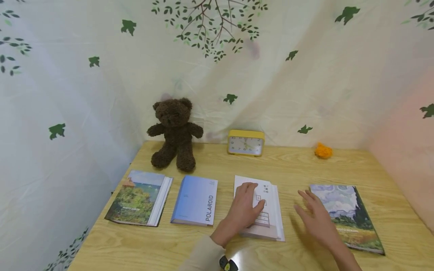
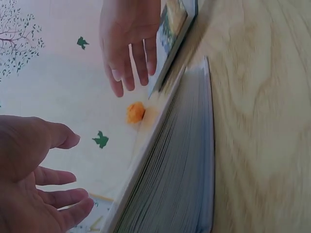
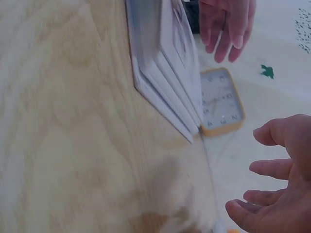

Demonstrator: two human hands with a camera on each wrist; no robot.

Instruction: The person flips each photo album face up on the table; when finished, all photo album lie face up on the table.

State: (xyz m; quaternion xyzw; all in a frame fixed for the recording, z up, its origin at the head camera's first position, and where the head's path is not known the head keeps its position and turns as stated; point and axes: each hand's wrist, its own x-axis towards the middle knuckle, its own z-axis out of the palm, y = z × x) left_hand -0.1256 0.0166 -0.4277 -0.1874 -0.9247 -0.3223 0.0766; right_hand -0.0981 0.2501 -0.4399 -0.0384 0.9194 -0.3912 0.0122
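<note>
A thick book with a white cover (image 1: 272, 205) lies in the middle of the table. My left hand (image 1: 242, 207) hovers over its cover with relaxed, spread fingers, holding nothing. In the left wrist view, a gap shows between the left fingers (image 2: 63, 196) and the cover. The book's page edges (image 2: 165, 160) fan slightly there. To the right of the white book, my right hand (image 1: 316, 218) is in the air, fingers loosely extended and nothing in them. It partly covers the left edge of a photo album with a landscape painting (image 1: 352, 214).
Left of the white book lie a blue POLAROID book (image 1: 194, 199) and another painted-cover album (image 1: 137, 199). Along the back are a brown teddy bear (image 1: 174, 131), a yellow clock (image 1: 245, 143) and a small orange object (image 1: 323, 150). A patterned curtain (image 1: 271, 94) hangs behind the table.
</note>
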